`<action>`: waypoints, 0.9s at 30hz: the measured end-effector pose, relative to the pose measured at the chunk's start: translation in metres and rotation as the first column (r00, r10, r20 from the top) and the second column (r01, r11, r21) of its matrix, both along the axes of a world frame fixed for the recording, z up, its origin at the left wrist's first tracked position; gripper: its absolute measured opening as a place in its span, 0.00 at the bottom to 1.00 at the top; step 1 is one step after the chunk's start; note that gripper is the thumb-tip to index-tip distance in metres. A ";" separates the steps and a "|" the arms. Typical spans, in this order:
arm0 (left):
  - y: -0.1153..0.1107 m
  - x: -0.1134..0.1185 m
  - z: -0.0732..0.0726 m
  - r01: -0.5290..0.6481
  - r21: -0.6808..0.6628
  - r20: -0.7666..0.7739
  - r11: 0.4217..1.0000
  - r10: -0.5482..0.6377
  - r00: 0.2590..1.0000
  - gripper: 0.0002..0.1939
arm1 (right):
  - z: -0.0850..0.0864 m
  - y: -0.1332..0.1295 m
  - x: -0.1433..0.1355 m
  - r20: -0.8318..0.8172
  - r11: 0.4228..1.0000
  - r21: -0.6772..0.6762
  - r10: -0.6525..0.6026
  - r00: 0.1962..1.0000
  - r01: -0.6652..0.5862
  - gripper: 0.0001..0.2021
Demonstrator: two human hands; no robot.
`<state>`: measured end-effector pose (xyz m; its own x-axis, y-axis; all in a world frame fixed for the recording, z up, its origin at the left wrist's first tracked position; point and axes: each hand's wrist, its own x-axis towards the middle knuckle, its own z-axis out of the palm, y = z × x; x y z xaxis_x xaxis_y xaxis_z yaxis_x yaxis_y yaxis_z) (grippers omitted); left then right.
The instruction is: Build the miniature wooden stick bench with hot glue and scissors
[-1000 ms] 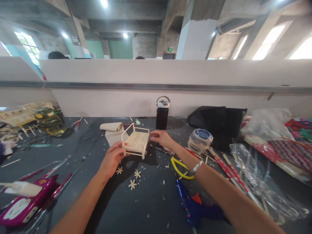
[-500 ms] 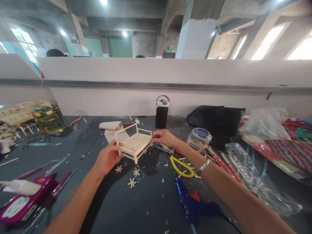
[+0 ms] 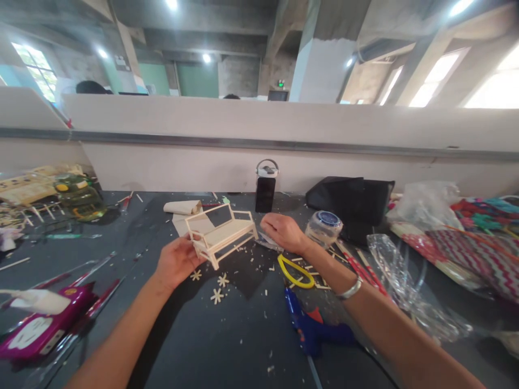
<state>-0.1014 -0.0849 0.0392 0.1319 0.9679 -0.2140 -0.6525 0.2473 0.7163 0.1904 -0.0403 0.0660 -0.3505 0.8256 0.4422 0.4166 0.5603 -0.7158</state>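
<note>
My left hand (image 3: 180, 262) grips the left end of a miniature wooden bench (image 3: 227, 232) built from thin pale sticks, with a back rail, armrests and legs. The bench is tilted above the dark table. My right hand (image 3: 284, 232) is curled closed just beyond the bench's right end, apart from it; what its fingers hold, if anything, is hidden. Below that hand lies a pair of scissors with yellow handles (image 3: 295, 272), its blades partly covered. Small star-shaped stick pieces (image 3: 217, 295) lie in front of the bench.
A blue glue gun (image 3: 316, 327) lies front right. Behind stand a black bottle (image 3: 265, 194) and a clear jar with a blue lid (image 3: 324, 229). A purple device (image 3: 44, 324) sits at left. Clear plastic packaging (image 3: 405, 286) lies right. Wood scraps are scattered about.
My right hand has let go of the bench's right end and drawn slightly away to the right, its fingers curled in. The bench has turned in my left hand, showing more of its front.
</note>
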 end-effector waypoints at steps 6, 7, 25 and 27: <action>0.000 -0.005 0.001 -0.075 0.059 0.008 0.995 0.074 0.997 0.07 | -0.001 -0.021 0.014 -0.314 0.983 -0.082 -0.184 0.931 0.167 0.19; 0.001 -0.005 0.000 -0.078 0.070 0.026 0.995 0.076 0.997 0.07 | -0.004 -0.022 0.014 -0.353 0.980 -0.122 -0.192 0.916 0.158 0.20; -0.005 0.005 -0.005 0.068 0.099 0.038 0.993 -0.072 0.997 0.07 | -0.017 -0.039 -0.017 -0.460 0.722 -0.646 -0.109 0.881 -0.248 0.18; -0.004 0.004 -0.004 0.055 0.098 0.052 0.994 -0.060 0.997 0.07 | -0.018 -0.037 -0.009 -0.426 0.711 -0.670 -0.134 0.895 -0.213 0.18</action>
